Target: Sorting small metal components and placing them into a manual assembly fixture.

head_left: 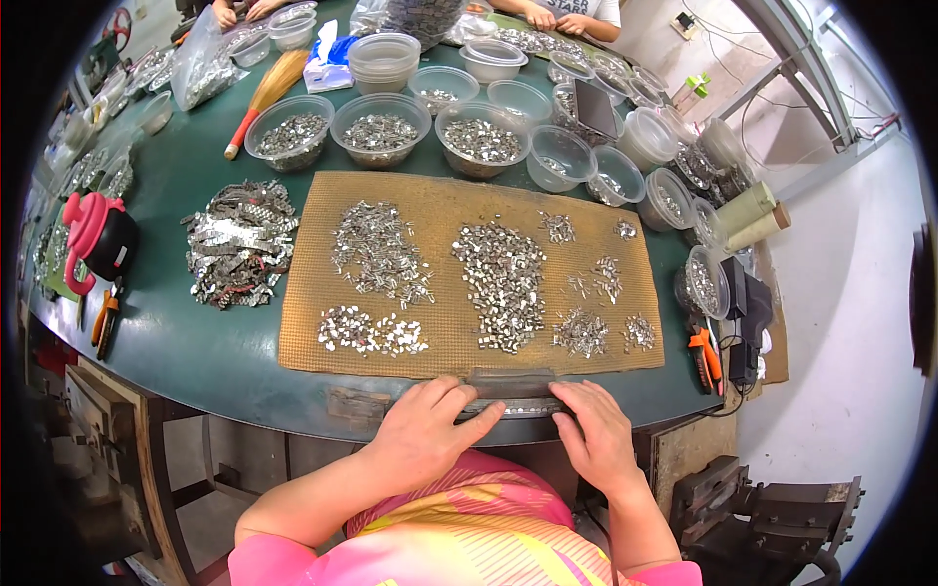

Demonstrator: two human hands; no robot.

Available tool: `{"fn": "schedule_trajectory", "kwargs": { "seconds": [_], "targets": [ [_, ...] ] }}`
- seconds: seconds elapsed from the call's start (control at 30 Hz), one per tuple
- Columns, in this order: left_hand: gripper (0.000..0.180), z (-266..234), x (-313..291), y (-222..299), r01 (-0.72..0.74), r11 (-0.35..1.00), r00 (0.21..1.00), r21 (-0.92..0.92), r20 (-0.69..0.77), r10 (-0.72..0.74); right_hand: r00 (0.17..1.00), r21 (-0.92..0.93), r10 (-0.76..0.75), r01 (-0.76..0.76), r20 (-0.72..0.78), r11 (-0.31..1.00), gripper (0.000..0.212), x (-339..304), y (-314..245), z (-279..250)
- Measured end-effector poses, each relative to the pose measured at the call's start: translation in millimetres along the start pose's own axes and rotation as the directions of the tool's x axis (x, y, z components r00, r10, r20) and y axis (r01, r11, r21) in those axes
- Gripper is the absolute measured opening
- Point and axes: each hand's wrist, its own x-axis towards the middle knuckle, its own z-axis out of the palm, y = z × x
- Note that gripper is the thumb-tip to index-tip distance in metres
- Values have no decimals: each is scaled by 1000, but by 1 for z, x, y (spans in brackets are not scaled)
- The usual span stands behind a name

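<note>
A dark metal bar (528, 408) with a row of small shiny pieces along it lies at the table's front edge. My left hand (425, 430) grips its left end, fingers over the far side and thumb along the near side. On the bar's right end my right hand (594, 430) is closed in the same way, thumb towards me. Just beyond my hands is a brown ribbed mat (445, 293). Small silvery metal pieces lie on it in separate heaps, among them a large middle heap (498, 283), an upper left heap (381, 249) and a brighter lower left heap (371, 330).
A pile of linked metal strips (239, 244) lies left of the mat. Plastic tubs (381, 132) of metal pieces line its far side. Pliers (106, 317) and a pink-and-black pot (98, 239) stand left; orange-handled pliers (705, 359) lie right. Other people's hands (557, 20) work at the far end.
</note>
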Motion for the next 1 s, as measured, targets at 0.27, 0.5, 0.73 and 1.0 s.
{"fn": "schedule_trajectory", "kwargs": {
  "seconds": [0.27,0.5,0.73,1.0],
  "targets": [
    [46,-10,10,-13,-68,997,982,-32,174,72,997,-119,-46,53,62,992,52,-20,18,3],
    [47,-23,32,-26,-24,998,982,-56,187,34,981,249,112,-150,160,957,61,-16,46,-14],
    [36,-13,53,-20,-115,990,952,-76,276,132,990,239,87,-111,110,965,56,-35,60,-21],
    [36,48,125,46,-330,922,868,-202,319,380,904,310,421,-380,-73,871,56,-161,55,-66]
  ]
}}
